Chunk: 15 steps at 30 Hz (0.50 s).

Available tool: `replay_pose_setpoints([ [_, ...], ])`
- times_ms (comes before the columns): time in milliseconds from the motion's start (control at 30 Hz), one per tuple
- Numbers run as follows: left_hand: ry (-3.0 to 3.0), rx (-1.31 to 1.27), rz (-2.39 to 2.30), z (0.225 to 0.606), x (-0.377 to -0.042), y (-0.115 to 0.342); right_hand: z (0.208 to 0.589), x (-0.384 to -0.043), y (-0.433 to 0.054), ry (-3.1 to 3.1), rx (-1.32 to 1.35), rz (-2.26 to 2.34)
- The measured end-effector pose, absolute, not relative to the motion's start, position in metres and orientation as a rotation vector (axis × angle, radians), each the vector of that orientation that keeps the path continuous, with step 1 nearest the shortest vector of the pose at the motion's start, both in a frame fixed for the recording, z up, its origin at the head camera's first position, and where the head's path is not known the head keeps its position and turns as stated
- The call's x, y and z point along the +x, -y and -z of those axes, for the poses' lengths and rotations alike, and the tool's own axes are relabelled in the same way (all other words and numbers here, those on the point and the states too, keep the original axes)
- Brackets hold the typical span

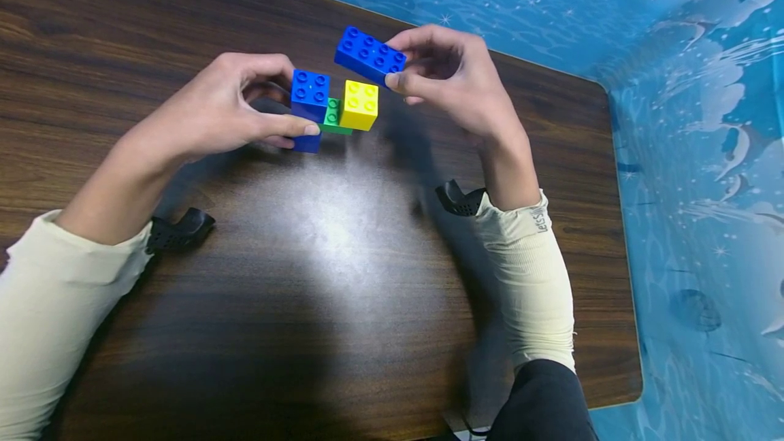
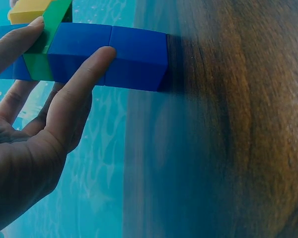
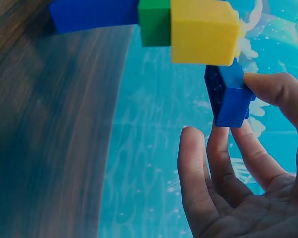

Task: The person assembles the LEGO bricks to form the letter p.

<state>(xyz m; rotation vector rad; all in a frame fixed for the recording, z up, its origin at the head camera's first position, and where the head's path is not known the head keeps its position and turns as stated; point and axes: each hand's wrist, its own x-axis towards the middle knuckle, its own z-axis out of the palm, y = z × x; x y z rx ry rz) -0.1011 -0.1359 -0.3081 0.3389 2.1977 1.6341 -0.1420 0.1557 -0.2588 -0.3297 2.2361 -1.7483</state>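
Note:
My left hand (image 1: 220,106) grips a stack of toy building bricks. In it, a square blue brick (image 1: 309,106) and a yellow brick (image 1: 359,106) sit on a green brick (image 1: 333,114), side by side with a gap between. Below the green one, the left wrist view shows two blue bricks (image 2: 139,57) joined end to end, the lowest close to the table. Thumb and fingers of my right hand (image 1: 468,80) pinch one end of a long blue brick (image 1: 370,56) with two rows of studs. It is tilted above and behind the yellow brick, apart from the stack in the head view.
A dark wood-grain table (image 1: 367,278) lies under both hands. Blue sea-patterned sheeting (image 1: 698,223) runs along its far and right edges. Black wrist mounts (image 1: 180,229) stick out by the cream sleeves (image 1: 527,271).

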Motion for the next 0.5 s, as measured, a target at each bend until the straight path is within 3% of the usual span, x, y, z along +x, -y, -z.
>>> replay_pose_setpoints([
  [500, -2.205, 0.349, -1.611, 0.308, -0.101, 0.137, 0.243, -0.128, -0.144, -2.347, -0.671, 1.614],
])
